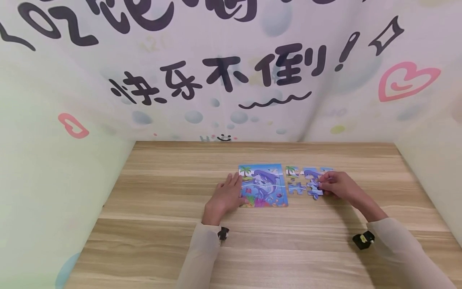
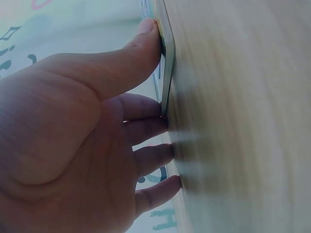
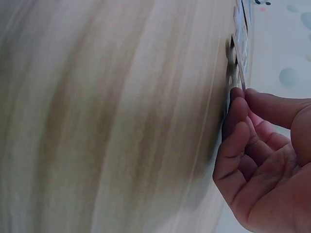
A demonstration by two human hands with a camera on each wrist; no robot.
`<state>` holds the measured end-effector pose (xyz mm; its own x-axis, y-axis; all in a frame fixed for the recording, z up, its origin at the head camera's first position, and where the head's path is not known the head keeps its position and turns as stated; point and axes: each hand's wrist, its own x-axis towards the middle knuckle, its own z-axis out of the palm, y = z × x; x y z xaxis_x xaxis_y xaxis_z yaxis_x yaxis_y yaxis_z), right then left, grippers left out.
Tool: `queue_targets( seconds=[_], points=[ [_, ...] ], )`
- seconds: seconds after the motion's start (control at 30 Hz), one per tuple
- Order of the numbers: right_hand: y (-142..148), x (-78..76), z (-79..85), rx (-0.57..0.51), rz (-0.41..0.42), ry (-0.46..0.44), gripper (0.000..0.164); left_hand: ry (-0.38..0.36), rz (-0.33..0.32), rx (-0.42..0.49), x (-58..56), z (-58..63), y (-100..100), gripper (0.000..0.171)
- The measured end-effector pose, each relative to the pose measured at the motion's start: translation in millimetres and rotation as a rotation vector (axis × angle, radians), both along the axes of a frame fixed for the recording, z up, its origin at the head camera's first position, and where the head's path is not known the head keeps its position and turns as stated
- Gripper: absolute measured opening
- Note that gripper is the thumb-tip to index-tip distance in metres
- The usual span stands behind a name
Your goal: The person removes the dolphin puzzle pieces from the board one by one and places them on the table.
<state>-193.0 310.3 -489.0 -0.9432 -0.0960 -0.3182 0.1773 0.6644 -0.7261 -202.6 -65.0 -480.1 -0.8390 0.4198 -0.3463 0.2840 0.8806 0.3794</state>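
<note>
We judged lightness best: our right hand [image 1: 341,186] pinched the thin blue-purple jigsaw piece [image 1: 315,192] near two o'clock; our left hand [image 1: 224,196], fingers [image 2: 154,158] outstretched, braced the square blue dolphin-print board [image 1: 266,181].

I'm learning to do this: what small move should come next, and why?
Probably lift the puzzle piece clear of the nearby loose pieces: the right hand pinches it, its held end looks raised, and the left hand is against the dolphin board, likely steadying it.

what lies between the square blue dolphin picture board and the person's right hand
In the head view, flat printed jigsaw pieces lie between the board and the right hand, including a green palm-tree piece beside the board.
</note>
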Motion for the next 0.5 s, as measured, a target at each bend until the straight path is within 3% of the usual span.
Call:
queue_targets(
  seconds=[0.5],
  points=[
    [-3.7, -4.1, -1.8, 0.182, 0.062, 0.078, 0.013, 0.006, -0.004, 0.000, 1.4, 2.1, -0.6, 0.084]
  ],
)
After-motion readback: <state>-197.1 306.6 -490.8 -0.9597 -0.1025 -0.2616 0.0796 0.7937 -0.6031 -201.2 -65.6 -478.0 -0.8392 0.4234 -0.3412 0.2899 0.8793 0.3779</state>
